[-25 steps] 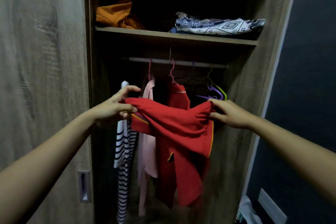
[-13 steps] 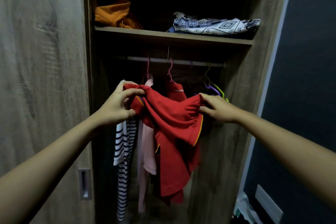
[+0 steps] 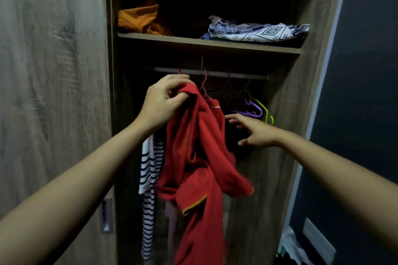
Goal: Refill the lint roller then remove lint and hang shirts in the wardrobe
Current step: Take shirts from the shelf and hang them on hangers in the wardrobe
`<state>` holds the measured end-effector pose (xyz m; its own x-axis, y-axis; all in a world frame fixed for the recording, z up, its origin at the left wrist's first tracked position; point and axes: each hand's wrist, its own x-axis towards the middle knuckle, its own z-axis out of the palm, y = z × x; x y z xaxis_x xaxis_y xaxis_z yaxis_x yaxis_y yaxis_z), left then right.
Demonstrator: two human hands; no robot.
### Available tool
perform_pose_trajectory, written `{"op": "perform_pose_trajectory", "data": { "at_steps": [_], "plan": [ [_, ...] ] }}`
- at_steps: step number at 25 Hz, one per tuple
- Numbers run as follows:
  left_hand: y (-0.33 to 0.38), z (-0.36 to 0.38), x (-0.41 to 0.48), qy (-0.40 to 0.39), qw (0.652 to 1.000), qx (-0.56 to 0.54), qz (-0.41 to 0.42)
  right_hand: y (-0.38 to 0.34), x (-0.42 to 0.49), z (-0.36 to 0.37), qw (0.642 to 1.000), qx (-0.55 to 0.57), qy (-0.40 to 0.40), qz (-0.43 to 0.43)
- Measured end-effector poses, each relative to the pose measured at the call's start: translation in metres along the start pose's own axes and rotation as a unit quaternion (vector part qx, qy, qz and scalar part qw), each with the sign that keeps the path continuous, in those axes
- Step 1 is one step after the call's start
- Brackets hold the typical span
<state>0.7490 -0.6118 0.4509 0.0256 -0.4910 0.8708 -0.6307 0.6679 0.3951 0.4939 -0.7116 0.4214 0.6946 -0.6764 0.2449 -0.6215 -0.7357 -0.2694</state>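
A red shirt (image 3: pixel 198 157) with yellow trim dangles inside the open wardrobe, bunched at its top in the grip of my left hand (image 3: pixel 165 101), just under the hanging rail (image 3: pixel 217 73). My right hand (image 3: pixel 252 131) is off the shirt, fingers spread, reaching into the dark space to the right of it, below the empty purple hanger (image 3: pixel 249 109) and green hanger (image 3: pixel 266 112). A pink hanger hook (image 3: pixel 203 84) shows on the rail behind the red shirt. No lint roller is in sight.
A striped shirt (image 3: pixel 149 170) hangs left of the red one, with a pink garment (image 3: pixel 171 215) behind. The shelf (image 3: pixel 206 42) above carries an orange cloth (image 3: pixel 140 19) and a patterned folded cloth (image 3: pixel 258 31). The wardrobe door (image 3: pixel 53 92) stands at left, a dark wall at right.
My right hand let go of the red shirt and moved right and down. My left hand lifted the bunched shirt toward the rail, so it now hangs down from that hand alone.
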Motion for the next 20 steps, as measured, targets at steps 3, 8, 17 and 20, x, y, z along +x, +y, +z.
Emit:
{"op": "perform_pose_trajectory", "data": {
  "at_steps": [3, 8, 17, 20],
  "plan": [
    [0.011, 0.015, 0.012, -0.023, 0.997, 0.075, 0.000, -0.013, -0.002, -0.004, 0.993, 0.072, 0.098, -0.001],
    [0.007, 0.045, 0.012, -0.085, 0.988, 0.128, -0.029, -0.034, -0.005, 0.011, 0.967, 0.173, 0.184, -0.020],
    [0.025, 0.011, 0.063, 0.090, 0.989, 0.118, -0.012, -0.021, 0.000, 0.050, 0.991, 0.020, 0.124, -0.055],
    [0.008, -0.009, 0.058, 0.113, 0.975, 0.189, -0.002, -0.011, -0.004, 0.048, 0.984, 0.060, 0.150, -0.075]
  ]
}}
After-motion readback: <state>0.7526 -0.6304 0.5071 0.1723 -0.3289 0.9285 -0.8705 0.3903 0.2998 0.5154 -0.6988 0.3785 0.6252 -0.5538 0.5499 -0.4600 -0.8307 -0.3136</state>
